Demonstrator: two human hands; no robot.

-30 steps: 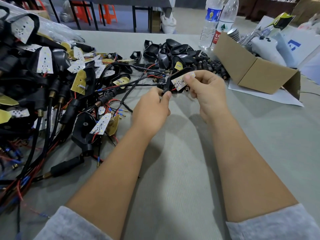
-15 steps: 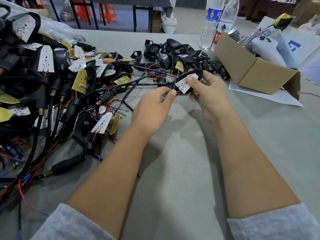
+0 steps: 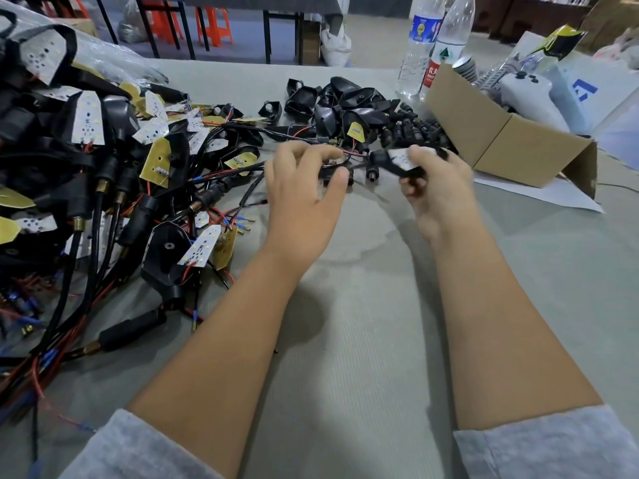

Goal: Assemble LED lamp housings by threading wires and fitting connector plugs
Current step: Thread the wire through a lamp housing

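While left hand (image 3: 304, 188) pinches wire end, right hand (image 3: 435, 181) grips lamp housing (image 3: 397, 164) above table's far middle; threading underway. Wired heap (image 3: 86, 160) left edge, bare housings (image 3: 345, 102) far edge remain.

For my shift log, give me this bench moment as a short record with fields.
left hand: fingers curled over a black wire and plug, blurred
right hand: grips a black lamp housing with a white LED board
finished pile: left of the hands
empty housings: behind the hands
cardboard box: right
water bottles: behind the box
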